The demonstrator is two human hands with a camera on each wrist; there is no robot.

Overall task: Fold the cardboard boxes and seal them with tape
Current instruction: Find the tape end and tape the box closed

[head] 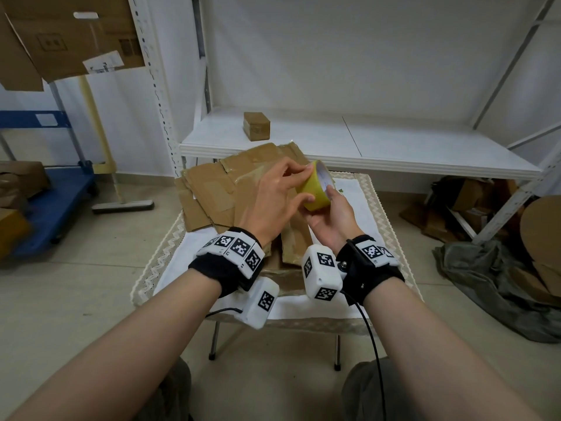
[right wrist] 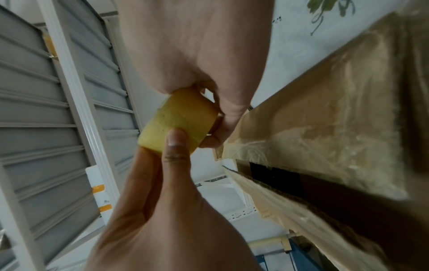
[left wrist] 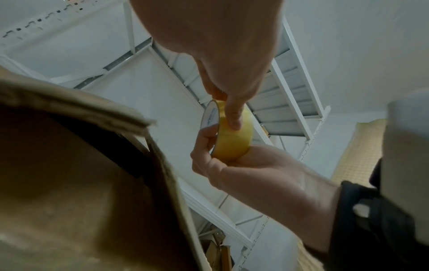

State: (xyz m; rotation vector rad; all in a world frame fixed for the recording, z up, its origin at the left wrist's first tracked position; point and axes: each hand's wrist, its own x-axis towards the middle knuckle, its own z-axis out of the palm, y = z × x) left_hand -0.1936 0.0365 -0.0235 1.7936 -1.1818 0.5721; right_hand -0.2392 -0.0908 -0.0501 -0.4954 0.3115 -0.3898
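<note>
A yellow tape roll (head: 315, 188) is held between both hands above a stack of flattened cardboard boxes (head: 212, 192) on a small table (head: 158, 259). My left hand (head: 299, 183) pinches the roll from above, its thumb (left wrist: 234, 117) lying on the outer tape surface. My right hand (head: 321, 208) cups the roll from below with its thumb on the white core rim. In the right wrist view the tape roll (right wrist: 178, 121) sits between the left thumb (right wrist: 174, 144) and my right fingers (right wrist: 230, 117). The loose tape end is not visible.
One small folded box (head: 256, 126) stands on the white shelf (head: 394, 147) behind the table. A blue cart (head: 54, 205) and a floor squeegee (head: 121, 205) are at the left. Cardboard scraps (head: 467, 208) and a dark cloth (head: 491, 284) lie at the right.
</note>
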